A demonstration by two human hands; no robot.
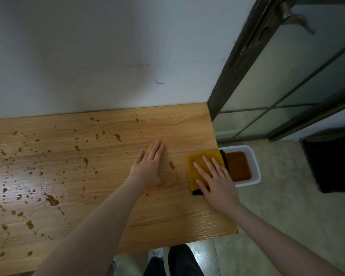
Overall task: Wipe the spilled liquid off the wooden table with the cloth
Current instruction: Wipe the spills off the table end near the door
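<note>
The wooden table (108,140) is speckled with brown drops and small puddles of spilled liquid (51,200), thickest on its left half. A folded yellow cloth (199,166) with a dark underside lies at the table's right edge. My right hand (215,182) rests flat on top of the cloth, fingers spread, pressing it down. My left hand (147,166) lies flat and open on the bare wood to the left of the cloth, holding nothing. One brown streak (172,165) sits between the two hands.
A white tub (255,166) holding brown liquid stands on the floor just past the table's right edge. A white wall runs behind the table. A glass door with a dark metal frame (233,72) is at the right. A black bin (331,162) stands further right.
</note>
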